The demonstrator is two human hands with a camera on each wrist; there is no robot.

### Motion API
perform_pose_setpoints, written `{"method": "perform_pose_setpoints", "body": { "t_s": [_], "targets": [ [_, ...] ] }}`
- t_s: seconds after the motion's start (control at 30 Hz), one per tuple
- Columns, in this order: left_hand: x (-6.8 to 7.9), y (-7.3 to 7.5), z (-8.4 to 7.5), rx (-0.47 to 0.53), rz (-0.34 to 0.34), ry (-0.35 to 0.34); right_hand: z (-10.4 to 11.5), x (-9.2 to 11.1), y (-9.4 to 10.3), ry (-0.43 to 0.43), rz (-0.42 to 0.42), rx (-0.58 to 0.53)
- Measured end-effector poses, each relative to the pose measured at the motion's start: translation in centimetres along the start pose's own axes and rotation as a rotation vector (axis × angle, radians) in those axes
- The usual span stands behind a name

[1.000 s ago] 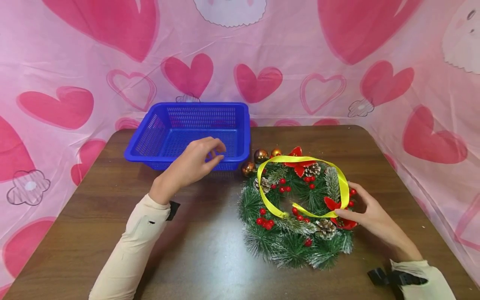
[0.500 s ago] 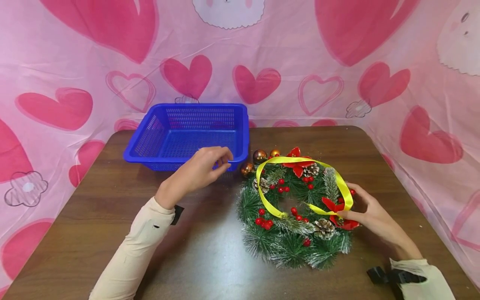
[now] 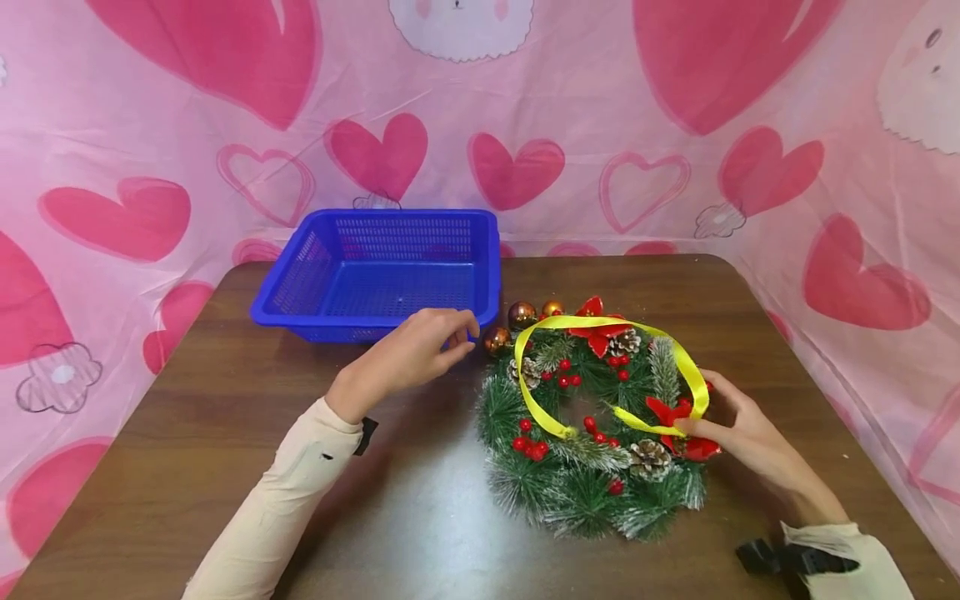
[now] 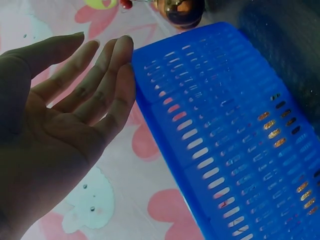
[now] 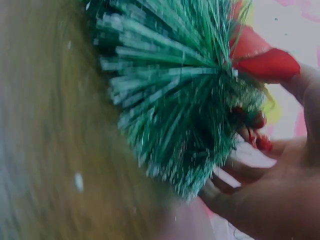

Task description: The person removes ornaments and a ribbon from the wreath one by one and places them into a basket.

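Far left: blue plastic basket (image 3: 330, 321) on the bench (image 3: 405, 517), unmoved. Near its near-right corner, left hand (image 3: 427, 342), fingers loosely bent, thumb apart, nothing held. It has shifted right and a little nearer over the last second, off the basket's near edge, toward the copper baubles (image 3: 522, 313) at the wreath's far-left edge. Can't tell whether it touches the basket.

Right of centre: Christmas wreath (image 3: 555, 487), flat on the bench, place unchanged. Yellow ribbon (image 3: 600, 321) loops over it. The ribbon's right-hand loose end has drawn rightward, so the gap between the two ends is wider; not tied.

Far right: right hand (image 3: 750, 433) holds the wreath's right edge, fingers curved round the outside, thumb by the ribbon and a red poinsettia (image 3: 699, 450). Whether it also pinches the ribbon, can't tell.

Reading: attention seems to sit with ribbon and wreath, less with the basket.
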State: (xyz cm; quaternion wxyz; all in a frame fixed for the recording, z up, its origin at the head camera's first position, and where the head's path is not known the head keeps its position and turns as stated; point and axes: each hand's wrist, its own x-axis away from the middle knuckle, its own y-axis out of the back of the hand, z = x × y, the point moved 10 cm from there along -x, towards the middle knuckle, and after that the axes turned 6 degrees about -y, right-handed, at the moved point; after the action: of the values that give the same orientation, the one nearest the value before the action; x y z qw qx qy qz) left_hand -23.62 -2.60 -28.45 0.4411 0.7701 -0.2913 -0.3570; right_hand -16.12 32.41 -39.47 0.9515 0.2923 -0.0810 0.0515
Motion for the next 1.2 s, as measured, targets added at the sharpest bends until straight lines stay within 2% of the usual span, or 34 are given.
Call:
{"method": "perform_pose_setpoints", "body": {
  "t_s": [0.17, 0.33, 0.43, 0.73, 0.93, 1.2],
  "targets": [
    [0.0, -1.0, 0.4, 0.023, 0.023, 0.027, 0.2, 0.0, -0.4, -0.033, -0.042, -0.03],
    [0.0, -1.3, 0.8, 0.035, 0.029, 0.039, 1.3, -0.2, -0.3, 0.031, -0.121, -0.021],
    [-0.1, -2.1, 0.9, 0.043, 0.059, 0.051, 1.5, -0.3, -0.2, 0.066, -0.141, 0.007],
    [-0.1, -4.9, 1.0, 0.045, 0.148, 0.063, 1.3, 0.0, 0.0, 0.102, -0.114, 0.037],
    [-0.2, -5.4, 0.9, 0.003, 0.145, 0.053, 1.1, 0.0, 0.6, 0.117, -0.097, 0.089],
    [-0.1, -6.0, 1.3, 0.004, 0.14, 0.075, 1.1, 0.0, 1.1, 0.171, -0.08, 0.119]
  ]
}}
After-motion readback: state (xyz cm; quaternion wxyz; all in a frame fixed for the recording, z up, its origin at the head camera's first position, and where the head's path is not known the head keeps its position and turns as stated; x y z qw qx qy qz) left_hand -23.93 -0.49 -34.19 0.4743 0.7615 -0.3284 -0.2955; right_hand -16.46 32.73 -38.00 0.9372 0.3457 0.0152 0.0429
